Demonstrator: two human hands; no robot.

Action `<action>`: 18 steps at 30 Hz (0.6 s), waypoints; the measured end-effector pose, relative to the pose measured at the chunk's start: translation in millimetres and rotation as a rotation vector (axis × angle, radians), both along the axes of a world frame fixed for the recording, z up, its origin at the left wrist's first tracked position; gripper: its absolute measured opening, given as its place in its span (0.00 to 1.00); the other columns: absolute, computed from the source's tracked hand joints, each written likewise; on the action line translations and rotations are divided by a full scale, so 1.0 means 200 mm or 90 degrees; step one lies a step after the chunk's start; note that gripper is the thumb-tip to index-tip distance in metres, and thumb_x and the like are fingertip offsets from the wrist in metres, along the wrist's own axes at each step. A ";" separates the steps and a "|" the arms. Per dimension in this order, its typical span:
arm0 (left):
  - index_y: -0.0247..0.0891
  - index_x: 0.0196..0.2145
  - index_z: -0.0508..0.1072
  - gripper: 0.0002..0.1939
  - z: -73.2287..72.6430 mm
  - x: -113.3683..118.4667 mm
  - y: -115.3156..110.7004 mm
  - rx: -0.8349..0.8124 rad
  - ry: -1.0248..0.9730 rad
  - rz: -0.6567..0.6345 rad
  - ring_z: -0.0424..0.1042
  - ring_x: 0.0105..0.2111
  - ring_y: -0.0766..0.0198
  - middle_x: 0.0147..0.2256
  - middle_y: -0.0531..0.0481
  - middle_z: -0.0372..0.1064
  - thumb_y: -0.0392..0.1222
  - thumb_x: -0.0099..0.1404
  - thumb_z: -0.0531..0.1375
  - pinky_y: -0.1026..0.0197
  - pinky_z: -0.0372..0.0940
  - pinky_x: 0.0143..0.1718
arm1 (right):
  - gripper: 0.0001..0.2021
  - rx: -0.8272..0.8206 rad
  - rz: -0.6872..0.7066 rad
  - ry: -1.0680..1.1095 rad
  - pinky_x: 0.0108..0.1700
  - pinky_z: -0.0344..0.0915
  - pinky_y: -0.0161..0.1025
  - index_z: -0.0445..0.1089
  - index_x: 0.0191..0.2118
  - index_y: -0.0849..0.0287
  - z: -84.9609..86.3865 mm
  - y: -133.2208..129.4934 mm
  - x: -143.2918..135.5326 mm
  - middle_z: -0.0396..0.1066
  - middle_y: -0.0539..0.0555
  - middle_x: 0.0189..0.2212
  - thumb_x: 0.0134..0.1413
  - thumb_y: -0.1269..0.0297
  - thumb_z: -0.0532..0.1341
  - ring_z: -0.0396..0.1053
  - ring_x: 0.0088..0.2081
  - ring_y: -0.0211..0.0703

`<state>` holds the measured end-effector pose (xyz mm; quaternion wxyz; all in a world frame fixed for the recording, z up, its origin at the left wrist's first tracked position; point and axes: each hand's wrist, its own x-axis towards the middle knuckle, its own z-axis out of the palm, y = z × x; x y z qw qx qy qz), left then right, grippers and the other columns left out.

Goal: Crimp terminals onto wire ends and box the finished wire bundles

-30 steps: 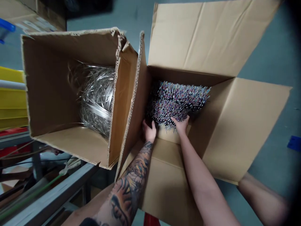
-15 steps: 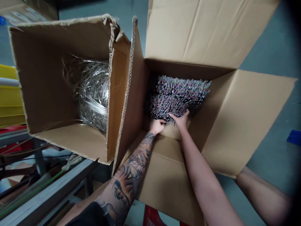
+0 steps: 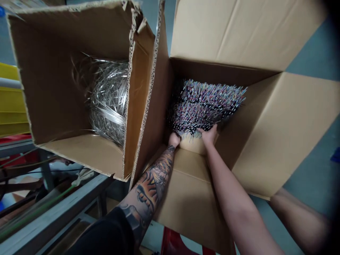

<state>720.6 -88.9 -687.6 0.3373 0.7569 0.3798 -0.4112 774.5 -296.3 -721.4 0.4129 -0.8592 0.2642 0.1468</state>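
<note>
Tightly packed thin cables or wires (image 3: 204, 106), dark with many-coloured tips, stand on end inside the open cardboard box (image 3: 191, 166). My left hand (image 3: 174, 139) reaches down between the box's left side and the near left corner of the bundle; its fingers are hidden there. My right hand (image 3: 209, 134) rests against the bundle's near right edge, thumb stretched to the left and a finger pointing up and away, so the hand is open. A pale cardboard surface (image 3: 192, 144) shows between my hands, below the wire ends.
On the left, a second cardboard box (image 3: 79, 148) contains a coil of clear, shiny strands (image 3: 108, 99). A grey metal frame (image 3: 66, 205) runs below it. Yellow bins (image 3: 12, 106) stand far left. Wide flaps (image 3: 300, 131) spread outward. A blurred bare limb (image 3: 297, 219) shows lower right.
My left hand has moved left and deeper, away from the bundle's near middle, and its fingers have gone out of sight. My right hand stays at the bundle's near edge. The view has shifted slightly.
</note>
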 end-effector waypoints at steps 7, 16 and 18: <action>0.36 0.56 0.76 0.17 0.22 0.10 0.01 0.015 0.058 -0.141 0.77 0.53 0.53 0.55 0.41 0.75 0.47 0.76 0.65 0.48 0.76 0.54 | 0.50 -0.097 -0.012 0.010 0.69 0.58 0.61 0.59 0.69 0.65 0.09 -0.04 -0.16 0.61 0.76 0.68 0.42 0.55 0.79 0.60 0.69 0.72; 0.29 0.56 0.76 0.18 1.07 0.24 -0.04 -0.005 0.164 -0.483 0.77 0.55 0.51 0.56 0.37 0.74 0.44 0.75 0.66 0.44 0.73 0.57 | 0.17 -0.022 0.112 0.193 0.49 0.77 0.48 0.77 0.49 0.61 0.14 0.29 -0.21 0.79 0.55 0.43 0.70 0.51 0.66 0.78 0.42 0.45; 0.31 0.54 0.78 0.16 1.41 0.23 -0.10 -0.034 0.152 -0.561 0.77 0.55 0.51 0.54 0.39 0.76 0.43 0.74 0.67 0.43 0.73 0.59 | 0.16 -0.016 0.124 0.223 0.49 0.77 0.48 0.76 0.50 0.61 0.16 0.35 -0.14 0.78 0.56 0.46 0.71 0.52 0.66 0.78 0.45 0.46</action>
